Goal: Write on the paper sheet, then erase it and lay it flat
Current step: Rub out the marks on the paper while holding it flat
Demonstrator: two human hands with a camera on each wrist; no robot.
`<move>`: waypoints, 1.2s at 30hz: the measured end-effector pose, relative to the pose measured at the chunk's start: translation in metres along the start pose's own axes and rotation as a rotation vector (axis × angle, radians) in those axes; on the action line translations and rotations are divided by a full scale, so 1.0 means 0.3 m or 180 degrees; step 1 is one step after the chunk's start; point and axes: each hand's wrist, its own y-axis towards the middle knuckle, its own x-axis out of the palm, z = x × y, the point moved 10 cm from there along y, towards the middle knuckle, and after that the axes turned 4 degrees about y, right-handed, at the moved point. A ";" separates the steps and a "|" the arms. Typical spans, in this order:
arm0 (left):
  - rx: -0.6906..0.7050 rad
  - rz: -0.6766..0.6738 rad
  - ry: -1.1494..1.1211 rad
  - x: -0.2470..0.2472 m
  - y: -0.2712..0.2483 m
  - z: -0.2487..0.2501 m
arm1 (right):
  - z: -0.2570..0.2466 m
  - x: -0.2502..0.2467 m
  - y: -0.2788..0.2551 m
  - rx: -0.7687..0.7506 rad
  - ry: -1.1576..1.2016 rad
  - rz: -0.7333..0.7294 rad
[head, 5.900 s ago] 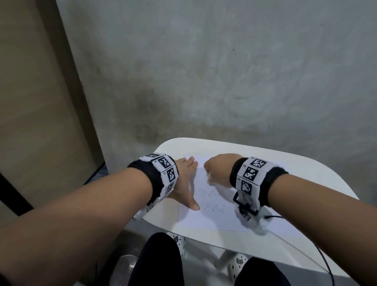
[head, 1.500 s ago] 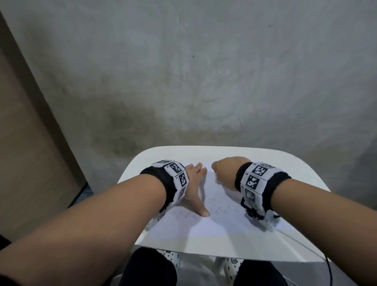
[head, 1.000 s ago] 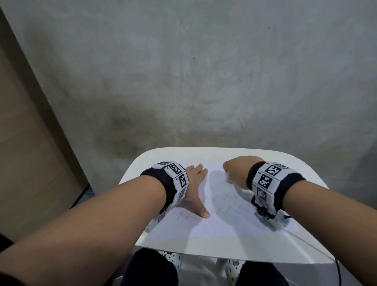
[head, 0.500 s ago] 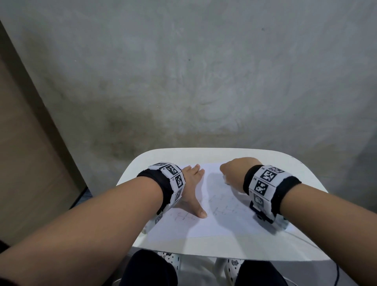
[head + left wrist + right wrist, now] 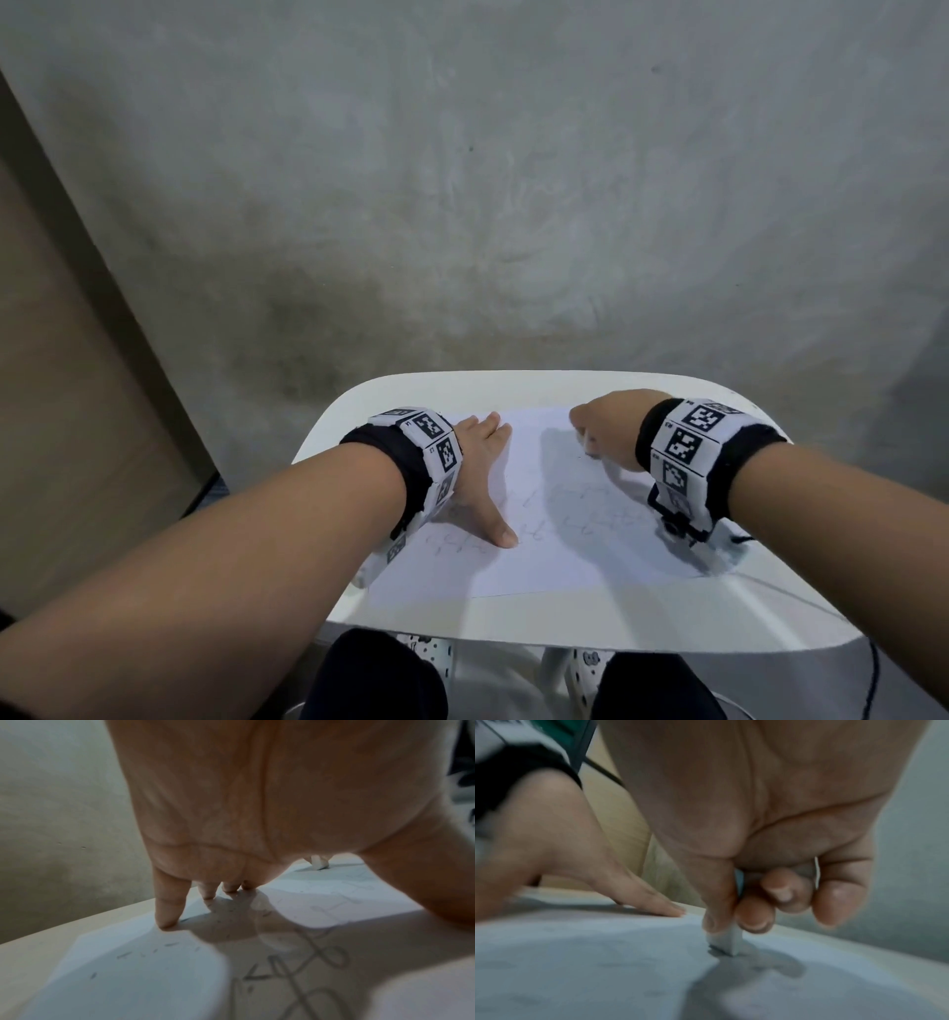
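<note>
A white paper sheet (image 5: pixel 534 560) with faint pencil marks lies on the small white table (image 5: pixel 590 622). My left hand (image 5: pixel 480 478) lies flat on the sheet's left part, fingers (image 5: pixel 167 910) straight and pressing it down, thumb spread toward the middle. My right hand (image 5: pixel 603 431) pinches a white eraser (image 5: pixel 727 941) between thumb and fingers, its lower end touching the sheet near the far right. Pencil writing (image 5: pixel 308 963) and eraser crumbs show on the paper (image 5: pixel 133 973) in the left wrist view. The eraser (image 5: pixel 318 863) also appears there, small and far.
A grey concrete wall (image 5: pixel 513 205) rises right behind the table. A wooden panel (image 5: pixel 61 411) stands on the left. A thin black cable (image 5: pixel 868 683) hangs off the table's right front. My knees (image 5: pixel 380 678) sit under the near edge.
My right hand with the eraser has shifted back and forth over the upper right of the sheet. The left hand has stayed pressed on the paper.
</note>
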 end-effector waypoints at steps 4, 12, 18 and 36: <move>0.0008 -0.0022 0.0017 -0.005 -0.006 0.002 | 0.017 0.002 -0.005 0.0019 0.0218 -0.0029; 0.0049 -0.0008 -0.0040 -0.010 -0.018 0.005 | 0.041 0.001 0.001 0.0049 0.0286 -0.0003; 0.0047 -0.0068 -0.0050 -0.017 -0.028 0.010 | 0.040 0.011 0.001 -0.0004 0.0397 0.0031; 0.0064 -0.0224 -0.0067 -0.007 -0.028 0.009 | 0.162 0.017 0.009 0.0497 -0.0040 0.0134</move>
